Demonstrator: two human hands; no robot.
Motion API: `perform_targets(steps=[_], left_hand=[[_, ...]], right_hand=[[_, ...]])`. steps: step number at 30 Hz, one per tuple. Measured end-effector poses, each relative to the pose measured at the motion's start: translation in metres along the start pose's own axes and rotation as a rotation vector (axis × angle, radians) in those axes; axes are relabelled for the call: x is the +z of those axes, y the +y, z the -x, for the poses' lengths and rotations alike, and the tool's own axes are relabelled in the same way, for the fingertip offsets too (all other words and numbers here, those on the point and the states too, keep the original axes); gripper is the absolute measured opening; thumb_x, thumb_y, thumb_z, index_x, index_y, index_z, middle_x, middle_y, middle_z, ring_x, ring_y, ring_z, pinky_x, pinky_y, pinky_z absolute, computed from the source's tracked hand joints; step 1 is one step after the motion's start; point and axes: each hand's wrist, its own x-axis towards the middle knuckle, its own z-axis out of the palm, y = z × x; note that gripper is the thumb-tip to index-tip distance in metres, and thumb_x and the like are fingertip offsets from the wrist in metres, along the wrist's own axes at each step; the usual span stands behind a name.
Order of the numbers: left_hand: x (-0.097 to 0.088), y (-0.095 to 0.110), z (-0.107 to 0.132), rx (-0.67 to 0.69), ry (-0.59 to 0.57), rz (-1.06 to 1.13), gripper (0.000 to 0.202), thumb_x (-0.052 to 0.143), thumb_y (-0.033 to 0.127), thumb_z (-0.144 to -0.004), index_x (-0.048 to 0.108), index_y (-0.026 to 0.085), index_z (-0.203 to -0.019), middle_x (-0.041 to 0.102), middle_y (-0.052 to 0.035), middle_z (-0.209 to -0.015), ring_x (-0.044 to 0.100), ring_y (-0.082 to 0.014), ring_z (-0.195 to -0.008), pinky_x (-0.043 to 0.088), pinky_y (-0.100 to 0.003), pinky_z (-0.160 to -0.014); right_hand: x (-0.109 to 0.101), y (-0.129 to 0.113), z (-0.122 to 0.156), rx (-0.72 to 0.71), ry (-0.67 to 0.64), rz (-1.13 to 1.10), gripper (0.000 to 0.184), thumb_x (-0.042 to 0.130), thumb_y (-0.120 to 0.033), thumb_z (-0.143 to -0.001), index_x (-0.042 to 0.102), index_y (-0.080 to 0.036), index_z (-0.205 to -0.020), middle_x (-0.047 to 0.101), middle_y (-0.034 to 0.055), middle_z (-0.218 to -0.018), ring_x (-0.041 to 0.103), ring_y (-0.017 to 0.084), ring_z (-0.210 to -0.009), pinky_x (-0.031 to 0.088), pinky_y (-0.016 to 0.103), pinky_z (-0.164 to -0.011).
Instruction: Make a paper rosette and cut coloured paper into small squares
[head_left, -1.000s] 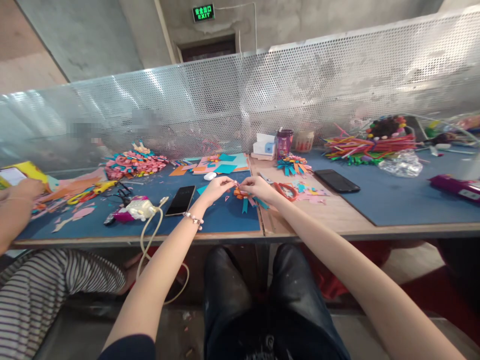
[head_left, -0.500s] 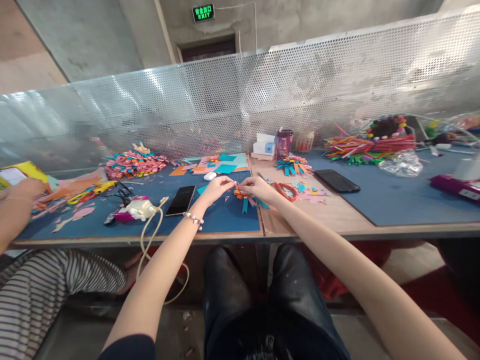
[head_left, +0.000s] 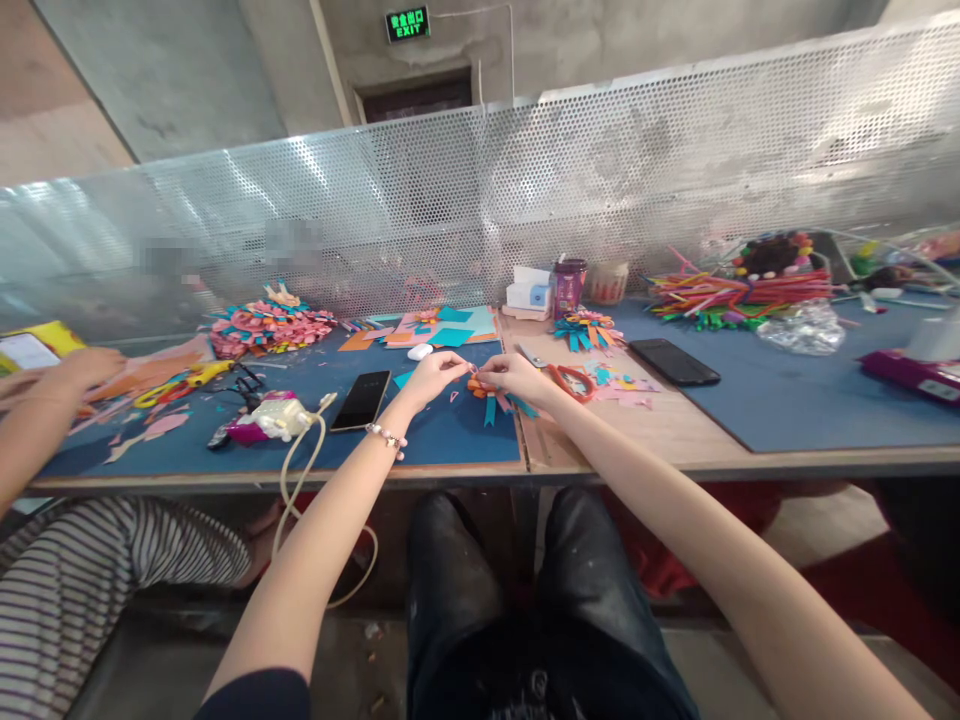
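1. Left hand (head_left: 433, 382): its grip is narrow, thumb and fingertips brought together on a tiny pink piece (head_left: 472, 367), too small to make out.
2. Right hand (head_left: 519, 376): the grip is also narrow, fingertips close to the left ones; whether it holds anything, I cannot tell.
3. Just under the fingers, on the bench (head_left: 637, 440), lies a spiky bundle of flat orange and teal paper strips (head_left: 491, 410), partly covered by the right hand.
4. At 3 o'clock from the hands: orange-handled metal scissors (head_left: 556, 373), then thin, ragged pink paper scraps (head_left: 634, 402).
5. At 2 o'clock: a fringed orange-and-teal paper cluster (head_left: 585, 328).
6. At 8 o'clock: a flat, glossy black smartphone (head_left: 361, 402); at 10, near the left hand, a smooth, rounded white case (head_left: 420, 352).
7. Farther off at 10 o'clock: a heaped, ruffled pink paper pile (head_left: 270, 328).
8. Compared with half a second ago, both hands match their earlier pose; at 9 o'clock, a co-worker's hand (head_left: 99, 367) has shifted right, away from a yellow object (head_left: 66, 338).
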Motion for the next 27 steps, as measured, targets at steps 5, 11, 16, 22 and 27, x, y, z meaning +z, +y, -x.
perform_targets(steps=[5, 11, 16, 22, 27], left_hand=[[-0.0002, 0.0008, 0.0003, 0.004, 0.018, -0.025, 0.031, 0.059, 0.045, -0.078, 0.067, 0.015, -0.08, 0.063, -0.003, -0.078, 0.054, -0.0149, -0.073, 0.04, -0.026, -0.068], [-0.0005, 0.0002, 0.0003, -0.004, 0.022, -0.014, 0.034, 0.06, 0.047, -0.078, 0.067, 0.014, -0.08, 0.063, -0.0032, -0.076, 0.055, -0.0149, -0.072, 0.04, -0.027, -0.068], [0.0007, -0.0006, -0.0009, -0.025, 0.027, -0.003, 0.037, 0.058, 0.05, -0.079, 0.068, 0.015, -0.084, 0.066, -0.0048, -0.083, 0.059, -0.0169, -0.078, 0.043, -0.027, -0.071], [0.002, 0.0037, 0.0001, -0.053, 0.045, 0.017, 0.039, 0.053, 0.051, -0.081, 0.068, 0.016, -0.089, 0.068, -0.0067, -0.094, 0.06, -0.0201, -0.091, 0.045, -0.028, -0.074], [0.0006, 0.0027, 0.0006, -0.019, 0.017, 0.006, 0.034, 0.058, 0.048, -0.078, 0.067, 0.016, -0.085, 0.066, -0.0044, -0.087, 0.058, -0.0173, -0.083, 0.044, -0.027, -0.074]], right_hand=[[-0.0003, 0.001, -0.0002, -0.003, -0.004, -0.007, 0.025, 0.065, -0.037, -0.08, 0.061, -0.012, -0.078, 0.061, 0.0012, -0.061, 0.053, 0.008, -0.036, 0.041, 0.019, -0.031], [-0.0004, 0.0021, -0.0004, -0.006, 0.005, 0.013, 0.024, 0.064, -0.036, -0.081, 0.062, -0.012, -0.078, 0.062, 0.0024, -0.064, 0.054, 0.008, -0.037, 0.04, 0.019, -0.032], [-0.0009, 0.0043, -0.0013, 0.007, 0.013, -0.006, 0.018, 0.063, -0.031, -0.081, 0.064, -0.012, -0.082, 0.061, 0.0019, -0.065, 0.055, 0.009, -0.038, 0.042, 0.019, -0.034], [-0.0003, 0.0041, -0.0034, 0.015, 0.041, 0.003, 0.014, 0.064, -0.026, -0.079, 0.065, -0.011, -0.08, 0.062, 0.0024, -0.064, 0.054, 0.008, -0.041, 0.045, 0.018, -0.038], [0.0006, 0.0009, -0.0024, 0.036, 0.042, -0.003, 0.015, 0.063, -0.027, -0.08, 0.064, -0.012, -0.081, 0.063, 0.0026, -0.063, 0.055, 0.009, -0.042, 0.045, 0.019, -0.038]])
